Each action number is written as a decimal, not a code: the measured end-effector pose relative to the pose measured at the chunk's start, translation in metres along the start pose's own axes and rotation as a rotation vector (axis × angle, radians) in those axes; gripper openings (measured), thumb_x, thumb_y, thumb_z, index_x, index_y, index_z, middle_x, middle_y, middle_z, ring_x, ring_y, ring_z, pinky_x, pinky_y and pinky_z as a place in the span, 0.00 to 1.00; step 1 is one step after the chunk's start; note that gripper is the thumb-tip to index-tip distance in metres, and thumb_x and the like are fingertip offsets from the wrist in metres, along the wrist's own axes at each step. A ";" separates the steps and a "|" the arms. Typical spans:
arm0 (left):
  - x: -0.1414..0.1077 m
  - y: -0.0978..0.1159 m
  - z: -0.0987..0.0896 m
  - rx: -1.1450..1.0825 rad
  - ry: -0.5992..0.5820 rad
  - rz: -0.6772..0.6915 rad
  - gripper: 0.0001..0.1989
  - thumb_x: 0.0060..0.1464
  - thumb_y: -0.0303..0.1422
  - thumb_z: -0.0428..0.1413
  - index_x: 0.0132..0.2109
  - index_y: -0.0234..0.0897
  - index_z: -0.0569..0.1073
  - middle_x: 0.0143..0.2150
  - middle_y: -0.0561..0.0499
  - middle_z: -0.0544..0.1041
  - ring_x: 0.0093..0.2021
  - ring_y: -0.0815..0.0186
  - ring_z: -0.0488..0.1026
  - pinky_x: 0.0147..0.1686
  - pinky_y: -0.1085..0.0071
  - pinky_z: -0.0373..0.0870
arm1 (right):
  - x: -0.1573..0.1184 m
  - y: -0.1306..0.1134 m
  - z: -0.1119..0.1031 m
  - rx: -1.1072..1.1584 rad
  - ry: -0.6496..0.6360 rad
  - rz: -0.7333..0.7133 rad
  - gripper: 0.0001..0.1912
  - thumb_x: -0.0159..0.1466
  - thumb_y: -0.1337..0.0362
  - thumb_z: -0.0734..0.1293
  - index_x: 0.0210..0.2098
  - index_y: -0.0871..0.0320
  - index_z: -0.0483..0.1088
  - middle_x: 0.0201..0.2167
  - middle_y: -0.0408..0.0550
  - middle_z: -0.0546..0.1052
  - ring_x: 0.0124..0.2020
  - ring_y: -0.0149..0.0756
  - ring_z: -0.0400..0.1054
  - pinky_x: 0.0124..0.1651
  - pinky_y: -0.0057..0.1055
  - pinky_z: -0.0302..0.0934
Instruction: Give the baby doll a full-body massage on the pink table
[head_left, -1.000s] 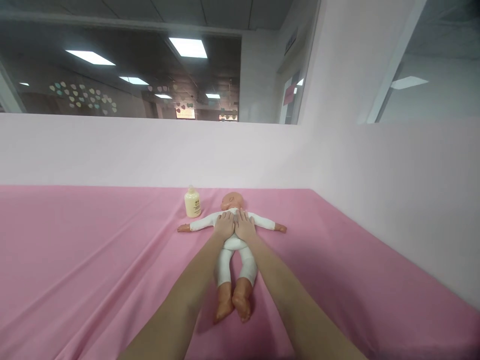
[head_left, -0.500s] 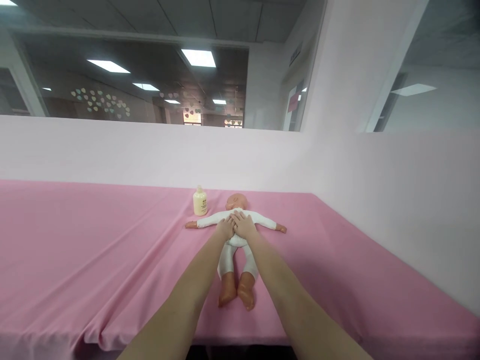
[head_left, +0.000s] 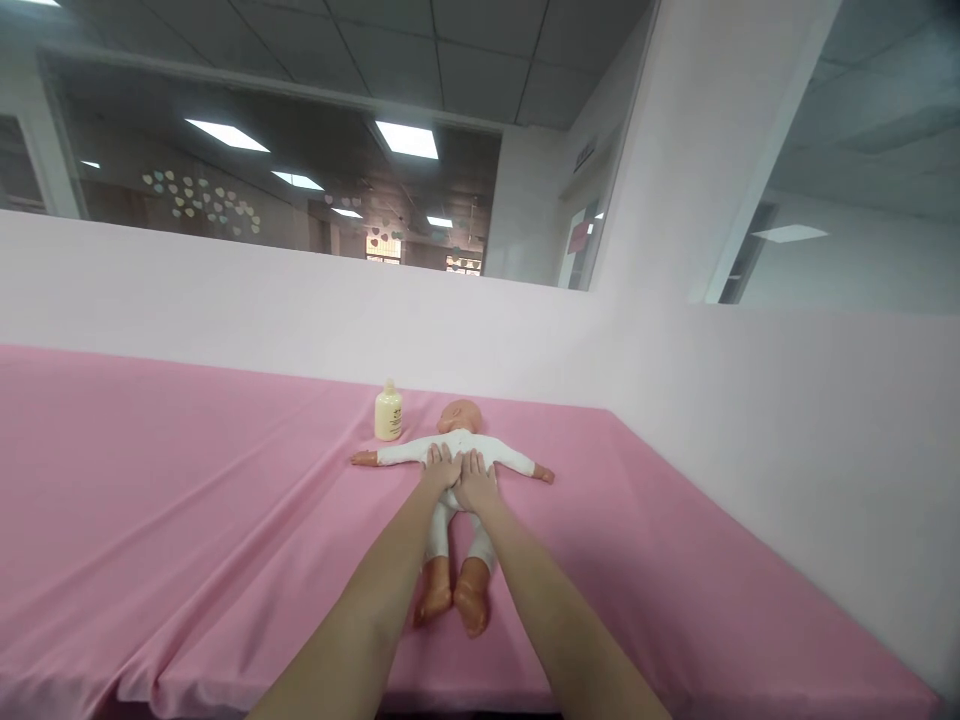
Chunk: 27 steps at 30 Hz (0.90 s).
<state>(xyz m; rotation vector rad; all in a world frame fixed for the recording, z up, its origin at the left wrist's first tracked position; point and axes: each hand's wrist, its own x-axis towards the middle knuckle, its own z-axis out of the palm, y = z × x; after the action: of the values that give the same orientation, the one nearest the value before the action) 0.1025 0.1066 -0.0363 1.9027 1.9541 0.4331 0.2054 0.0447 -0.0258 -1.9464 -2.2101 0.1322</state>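
Note:
A baby doll [head_left: 459,440] in a white body suit lies on its back, arms stretched out to both sides and feet towards me. My left hand [head_left: 441,468] rests flat on the left part of its belly, fingers stretched towards its chest. Beside it, my right hand [head_left: 475,482] lies on the right part of the belly, fingers also straight. The two hands are side by side at the thumbs, and both are open with nothing gripped. My hands cover much of the doll's trunk.
A cream-coloured bottle [head_left: 388,414] with dark print stands left of the doll's head. Pink cloth [head_left: 225,520] with folds on the left covers the table. A white wall [head_left: 315,310] with windows rises behind, and another wall closes off the right side.
My hands have slid from the middle of the doll's chest, where they were close together with fingers overlapping, down and apart onto the belly. The camera has tilted slightly.

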 end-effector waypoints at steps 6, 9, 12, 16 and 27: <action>-0.001 0.019 -0.001 0.019 0.057 -0.097 0.47 0.60 0.55 0.40 0.72 0.25 0.40 0.73 0.27 0.36 0.72 0.36 0.36 0.64 0.37 0.40 | -0.019 0.008 -0.007 0.035 0.034 -0.315 0.33 0.70 0.60 0.50 0.72 0.56 0.39 0.73 0.53 0.43 0.73 0.52 0.35 0.70 0.59 0.31; -0.003 0.017 -0.003 0.085 0.131 0.088 0.42 0.62 0.51 0.40 0.73 0.29 0.41 0.74 0.31 0.39 0.73 0.37 0.36 0.63 0.35 0.40 | -0.021 0.013 -0.010 0.046 0.042 -0.358 0.32 0.70 0.60 0.51 0.72 0.56 0.44 0.72 0.53 0.47 0.73 0.50 0.39 0.70 0.58 0.34; -0.004 0.005 -0.007 0.155 0.138 0.404 0.32 0.65 0.42 0.38 0.73 0.36 0.46 0.75 0.43 0.43 0.74 0.54 0.38 0.68 0.48 0.39 | -0.020 0.018 -0.012 0.077 0.046 -0.430 0.28 0.71 0.60 0.51 0.70 0.54 0.51 0.71 0.53 0.54 0.72 0.47 0.43 0.70 0.58 0.34; 0.000 -0.011 -0.010 0.192 0.093 0.564 0.27 0.67 0.37 0.37 0.70 0.45 0.57 0.74 0.54 0.48 0.74 0.63 0.42 0.70 0.58 0.41 | -0.018 0.028 -0.016 0.253 0.010 -0.532 0.20 0.70 0.63 0.54 0.57 0.51 0.68 0.64 0.48 0.66 0.69 0.42 0.50 0.71 0.55 0.33; 0.004 -0.004 0.016 0.275 0.327 0.294 0.33 0.66 0.41 0.41 0.72 0.31 0.48 0.74 0.40 0.47 0.73 0.54 0.47 0.68 0.56 0.49 | -0.012 0.029 -0.002 0.509 0.262 -0.466 0.14 0.63 0.65 0.60 0.21 0.56 0.61 0.25 0.43 0.70 0.35 0.34 0.64 0.46 0.32 0.59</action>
<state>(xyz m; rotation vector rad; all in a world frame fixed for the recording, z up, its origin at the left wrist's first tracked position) 0.1061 0.1097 -0.0525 2.4437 2.0193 0.6192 0.2352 0.0366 -0.0303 -1.0948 -2.1203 0.3119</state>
